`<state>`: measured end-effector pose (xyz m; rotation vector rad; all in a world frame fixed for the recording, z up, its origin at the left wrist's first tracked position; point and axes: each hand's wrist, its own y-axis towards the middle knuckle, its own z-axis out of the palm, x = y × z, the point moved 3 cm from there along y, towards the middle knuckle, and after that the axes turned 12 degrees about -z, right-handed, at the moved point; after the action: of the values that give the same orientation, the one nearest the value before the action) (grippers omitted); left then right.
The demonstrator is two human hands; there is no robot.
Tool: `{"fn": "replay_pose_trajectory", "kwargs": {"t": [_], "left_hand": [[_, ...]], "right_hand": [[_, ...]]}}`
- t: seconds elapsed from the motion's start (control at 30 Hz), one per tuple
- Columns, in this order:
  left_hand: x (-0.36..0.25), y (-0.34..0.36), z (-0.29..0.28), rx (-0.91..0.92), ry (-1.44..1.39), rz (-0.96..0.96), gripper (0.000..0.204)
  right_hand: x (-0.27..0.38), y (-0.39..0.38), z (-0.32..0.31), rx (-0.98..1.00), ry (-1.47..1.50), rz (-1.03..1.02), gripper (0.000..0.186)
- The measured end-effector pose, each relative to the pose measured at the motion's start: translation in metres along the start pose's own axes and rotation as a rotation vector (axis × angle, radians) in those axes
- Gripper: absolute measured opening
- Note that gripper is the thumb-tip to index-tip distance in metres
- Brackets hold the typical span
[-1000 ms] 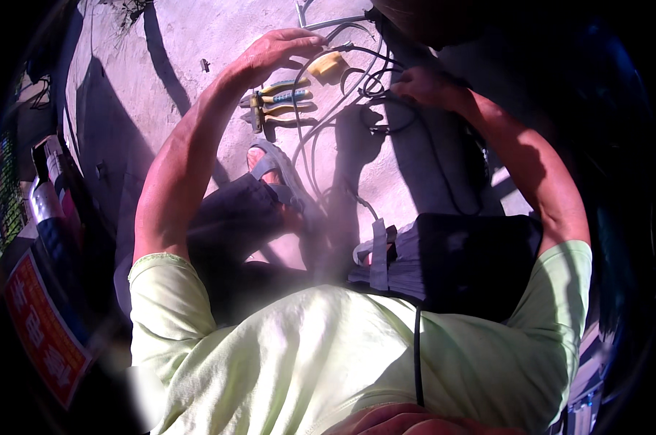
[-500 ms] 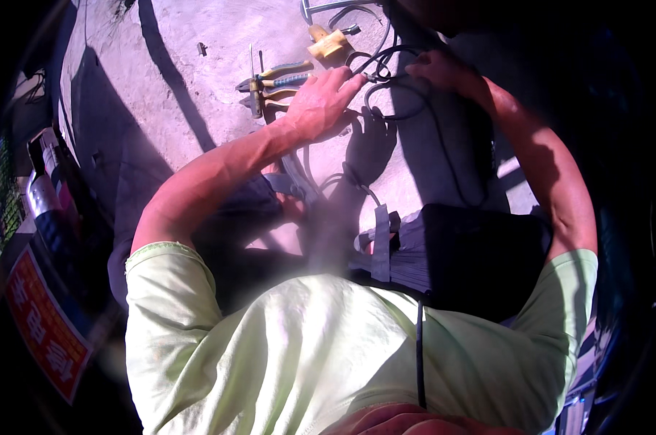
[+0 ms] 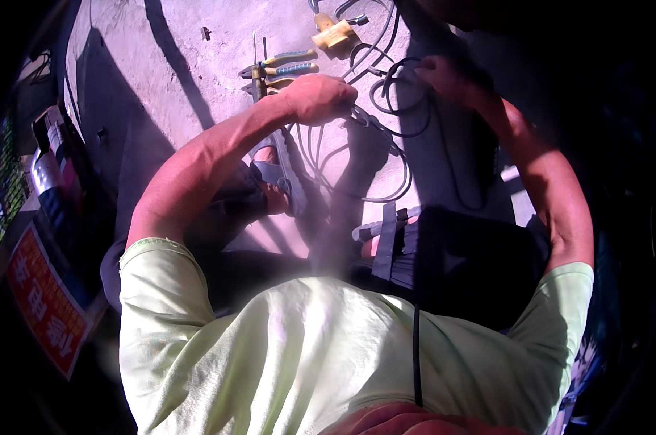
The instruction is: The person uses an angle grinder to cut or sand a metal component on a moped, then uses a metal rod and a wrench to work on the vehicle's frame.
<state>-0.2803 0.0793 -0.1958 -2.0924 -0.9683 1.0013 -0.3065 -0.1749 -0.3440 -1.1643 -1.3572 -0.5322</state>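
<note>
L hand [image 3: 320, 99] is a closed fist, fingers apparently wrapped round the dark cable [image 3: 409, 177], w/ a bit of it poking out just R of the knuckles. R hand [image 3: 447, 81] is farther R in deep shade, fingers at or just beside the far edge of the loops; can't tell if they pinch the cable or only rest by it. Cable lies mid-scene on the concrete floor [image 3: 226, 58], betw. & around both hands, far side of the sandals [image 3: 291, 174]. To handle it well, I'd say: firm L grip, R fingers easing one loop free at a time, no hard yanks, since crossed turns could snag or kink; best also to lift strands clear of the near R foot & the tools. Direction: no single long axis, as it's curled; from L fist one stretch goes R & near, then bends back L in a wide arc, while smaller loops sit far R, just L of the R hand. Other bits: pliers [image 3: 293, 69] lie far L of the cable, approx. L-R, handles to R, jaws to L; screwdriver [image 3: 255, 72] sits across their jaw end, axis near-far, shaft pointing far. Yellow block [image 3: 335, 34] is at the far side, beyond L fist, near other cable strands.
</note>
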Motion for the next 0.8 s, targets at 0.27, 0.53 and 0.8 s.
{"fn": "replay_pose_trajectory", "kwargs": {"t": [0.27,0.53,0.8], "left_hand": [[0.045,-0.026,-0.173,-0.62,-0.229,-0.139,0.032],[0.094,-0.04,-0.182,-0.455,-0.244,-0.419,0.025],[0.135,-0.082,-0.108,0.07,-0.353,-0.57,0.02]], "right_hand": [[-0.008,0.012,-0.03,-0.079,-0.039,-0.114,0.033],[0.03,-0.013,-0.026,0.04,-0.252,0.003,0.04],[0.035,-0.061,0.057,0.417,0.105,0.091,0.045]]}}
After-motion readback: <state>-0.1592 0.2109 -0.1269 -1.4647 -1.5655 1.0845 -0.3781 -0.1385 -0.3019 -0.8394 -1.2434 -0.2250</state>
